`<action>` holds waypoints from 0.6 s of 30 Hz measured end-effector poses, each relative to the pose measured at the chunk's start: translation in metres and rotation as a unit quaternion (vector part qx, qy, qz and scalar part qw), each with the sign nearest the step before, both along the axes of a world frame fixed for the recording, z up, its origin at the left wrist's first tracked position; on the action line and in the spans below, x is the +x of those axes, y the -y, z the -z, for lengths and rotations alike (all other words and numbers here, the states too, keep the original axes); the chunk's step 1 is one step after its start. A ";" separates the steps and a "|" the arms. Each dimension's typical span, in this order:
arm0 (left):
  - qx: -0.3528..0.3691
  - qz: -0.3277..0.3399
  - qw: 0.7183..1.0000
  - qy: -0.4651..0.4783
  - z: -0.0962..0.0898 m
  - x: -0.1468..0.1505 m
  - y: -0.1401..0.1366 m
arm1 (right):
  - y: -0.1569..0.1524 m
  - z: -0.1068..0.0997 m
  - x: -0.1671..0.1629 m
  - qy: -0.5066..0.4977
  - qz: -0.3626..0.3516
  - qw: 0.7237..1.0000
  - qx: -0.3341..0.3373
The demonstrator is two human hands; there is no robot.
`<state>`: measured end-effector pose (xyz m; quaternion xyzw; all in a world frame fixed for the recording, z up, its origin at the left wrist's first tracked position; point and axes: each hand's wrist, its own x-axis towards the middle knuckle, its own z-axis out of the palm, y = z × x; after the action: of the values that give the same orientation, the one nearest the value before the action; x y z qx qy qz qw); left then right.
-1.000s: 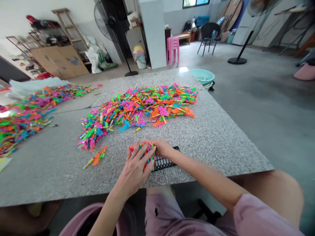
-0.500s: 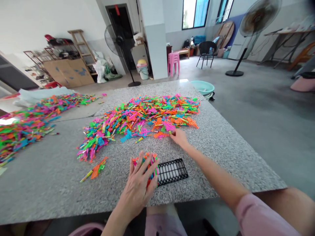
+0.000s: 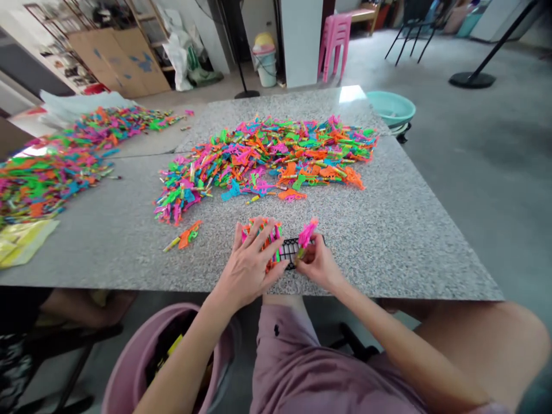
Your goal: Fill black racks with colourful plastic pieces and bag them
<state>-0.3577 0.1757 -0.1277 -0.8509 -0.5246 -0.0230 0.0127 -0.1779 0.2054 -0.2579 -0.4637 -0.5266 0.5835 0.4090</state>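
Observation:
My left hand (image 3: 245, 265) lies with spread fingers over a row of colourful plastic toy guns (image 3: 278, 231) in one end of a small black lattice tray (image 3: 288, 248). Between the thumb and fingers of my right hand (image 3: 319, 265) is a pink toy gun (image 3: 307, 232) with a yellowish barrel end, held above the tray's other part. My right hand hides that end of the tray. An orange and green toy gun (image 3: 188, 236) with a yellow tip lies alone to the left.
Beyond the hands spreads a big pile of toy guns (image 3: 267, 146); a second pile (image 3: 47, 167) covers the table's left side. A yellow plastic bag (image 3: 26, 241) lies at the left edge. Below the table stands a pink bin (image 3: 125, 374). A turquoise basin (image 3: 390, 106) is past the right edge.
My right hand has come from the pile's near edge to above the black tray, bringing the pink toy gun. My left hand stays spread over the row. The view has tilted down.

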 end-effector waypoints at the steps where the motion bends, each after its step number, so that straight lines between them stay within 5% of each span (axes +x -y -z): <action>1: -0.003 -0.002 1.000 0.004 0.001 0.001 -0.001 | 0.008 0.000 -0.008 0.022 0.001 1.000 0.013; 6: -0.017 -0.009 1.000 0.016 0.002 0.002 -0.001 | 0.019 0.004 -0.025 0.134 -0.003 0.987 0.085; 12: -0.019 -0.009 0.999 0.039 0.003 0.000 -0.002 | 0.013 -0.006 -0.031 0.344 -0.030 0.923 0.171; 18: -0.029 -0.007 0.999 0.039 0.001 -0.001 -0.005 | 0.014 -0.001 -0.032 0.348 -0.064 0.909 0.221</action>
<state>-0.3584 0.1805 -0.1284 -0.8456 -0.5313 -0.0407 -0.0327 -0.2100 0.1916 -0.2566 -0.5005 -0.7795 0.2791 0.2531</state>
